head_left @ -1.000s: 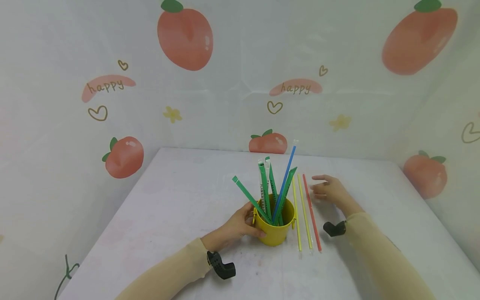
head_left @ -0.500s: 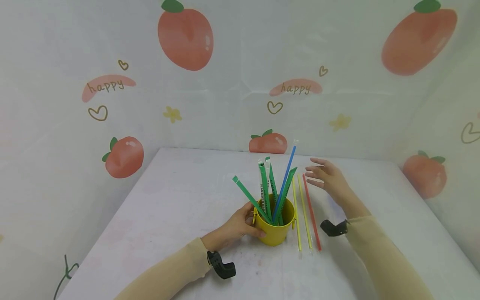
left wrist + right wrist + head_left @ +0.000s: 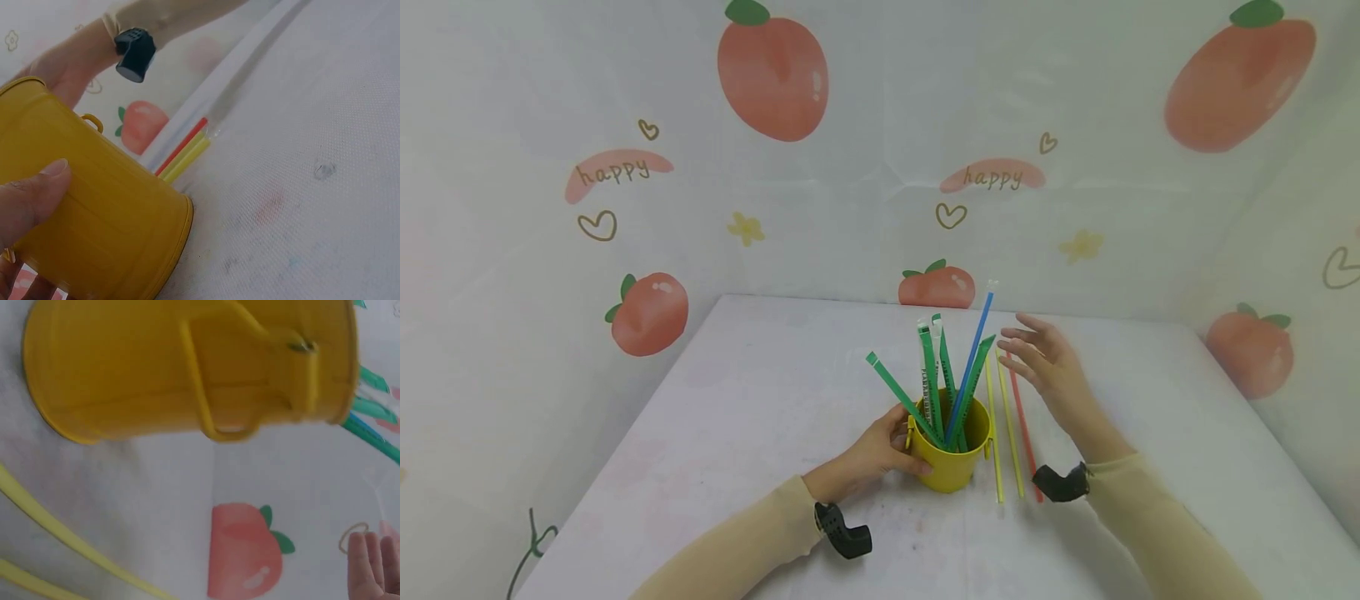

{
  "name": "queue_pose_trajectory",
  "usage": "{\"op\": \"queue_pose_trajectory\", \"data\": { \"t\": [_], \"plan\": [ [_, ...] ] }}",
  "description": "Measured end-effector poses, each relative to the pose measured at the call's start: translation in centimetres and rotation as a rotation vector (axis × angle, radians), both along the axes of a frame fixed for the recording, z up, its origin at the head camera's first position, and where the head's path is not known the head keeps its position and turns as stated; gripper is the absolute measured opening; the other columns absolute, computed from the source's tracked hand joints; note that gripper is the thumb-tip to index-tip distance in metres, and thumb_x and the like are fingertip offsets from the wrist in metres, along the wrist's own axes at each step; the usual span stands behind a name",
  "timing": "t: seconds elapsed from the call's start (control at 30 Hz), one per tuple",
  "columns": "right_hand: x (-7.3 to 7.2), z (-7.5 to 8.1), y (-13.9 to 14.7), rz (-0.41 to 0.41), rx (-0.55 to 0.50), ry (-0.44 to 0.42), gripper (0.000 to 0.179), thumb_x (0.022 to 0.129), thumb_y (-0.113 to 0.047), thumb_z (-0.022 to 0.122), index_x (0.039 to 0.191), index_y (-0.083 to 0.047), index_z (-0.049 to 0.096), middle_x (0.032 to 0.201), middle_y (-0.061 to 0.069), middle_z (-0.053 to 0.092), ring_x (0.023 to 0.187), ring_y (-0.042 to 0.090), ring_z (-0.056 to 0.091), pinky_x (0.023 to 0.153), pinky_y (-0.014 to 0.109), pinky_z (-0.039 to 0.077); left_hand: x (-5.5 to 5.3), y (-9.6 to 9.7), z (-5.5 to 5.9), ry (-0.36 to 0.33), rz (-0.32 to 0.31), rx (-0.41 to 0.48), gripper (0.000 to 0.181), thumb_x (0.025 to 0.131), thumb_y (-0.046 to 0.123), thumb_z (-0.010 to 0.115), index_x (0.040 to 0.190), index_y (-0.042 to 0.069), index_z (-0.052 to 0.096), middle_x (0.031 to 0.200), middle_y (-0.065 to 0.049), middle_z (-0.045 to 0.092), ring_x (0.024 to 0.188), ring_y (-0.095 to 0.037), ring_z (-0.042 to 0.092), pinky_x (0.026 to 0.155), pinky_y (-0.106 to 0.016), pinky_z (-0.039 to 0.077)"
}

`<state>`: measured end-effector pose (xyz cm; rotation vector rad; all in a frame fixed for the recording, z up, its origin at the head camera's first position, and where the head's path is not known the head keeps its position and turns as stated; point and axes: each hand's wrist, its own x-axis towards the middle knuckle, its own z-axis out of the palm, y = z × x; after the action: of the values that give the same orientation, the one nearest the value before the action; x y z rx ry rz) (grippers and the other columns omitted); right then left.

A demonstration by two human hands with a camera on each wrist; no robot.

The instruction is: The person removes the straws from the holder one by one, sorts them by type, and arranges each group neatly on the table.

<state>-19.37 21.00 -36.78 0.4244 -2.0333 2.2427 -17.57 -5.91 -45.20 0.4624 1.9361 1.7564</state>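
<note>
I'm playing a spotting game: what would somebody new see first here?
Probably the yellow bucket on the table, with green sticks and a blue straw poking out and the left hand holding its side. Next, maybe, two yellow straws and a red straw lying to its right, near the raised right hand. Behind, big red fruits decorate the pale backdrop.

Head view: lower ends of green packets (image 3: 928, 358) and blue straw (image 3: 977, 342) hidden inside yellow bucket (image 3: 949, 473); packet print too small to read. Left hand (image 3: 868, 454): fingers mostly hidden behind bucket. Right wrist view: bucket blurred, cropped at top; right hand (image 3: 371, 570) and yellow straws (image 3: 25, 501) cut off.
</note>
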Motion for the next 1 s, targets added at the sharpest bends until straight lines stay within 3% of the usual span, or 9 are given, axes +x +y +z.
{"op": "queue_pose_trajectory", "data": {
  "t": [0.37,0.63,1.0],
  "plan": [
    [1.0,-1.3,-1.8,-0.022,0.059,0.068,0.046,0.09,-0.003,0.057,0.132,-0.003,0.041,0.114,0.007,0.054,0.105,0.013,0.059,0.086,0.025,0.049,0.1,0.0,0.0,0.004,0.002,-0.001,0.077,0.067,0.005,0.081,0.131,0.027,0.044,0.134,0.004,0.046,0.127,-0.023,0.038,0.105,-0.045,0.032],
    [1.4,-1.9,-2.3,-0.043,0.154,0.005,0.043,0.088,-0.009,0.063,0.127,-0.005,0.045,0.113,0.004,0.057,0.104,0.012,0.058,0.086,0.022,0.049,0.0,0.0,0.0,0.006,0.003,-0.001,0.077,0.067,0.005,0.081,0.131,0.027,0.045,0.133,0.004,0.046,0.127,-0.023,0.038,0.105,-0.045,0.032],
    [1.6,-2.4,-2.7,-0.054,0.226,0.011,0.039,0.086,-0.014,0.065,0.119,-0.002,0.048,0.107,0.006,0.059,0.099,0.013,0.059,0.085,0.022,0.049,0.0,-0.1,-0.1,0.014,-0.005,0.009,0.078,0.068,0.005,0.081,0.132,0.028,0.044,0.135,0.004,0.045,0.128,-0.024,0.038,0.105,-0.047,0.031]
  ]
}}
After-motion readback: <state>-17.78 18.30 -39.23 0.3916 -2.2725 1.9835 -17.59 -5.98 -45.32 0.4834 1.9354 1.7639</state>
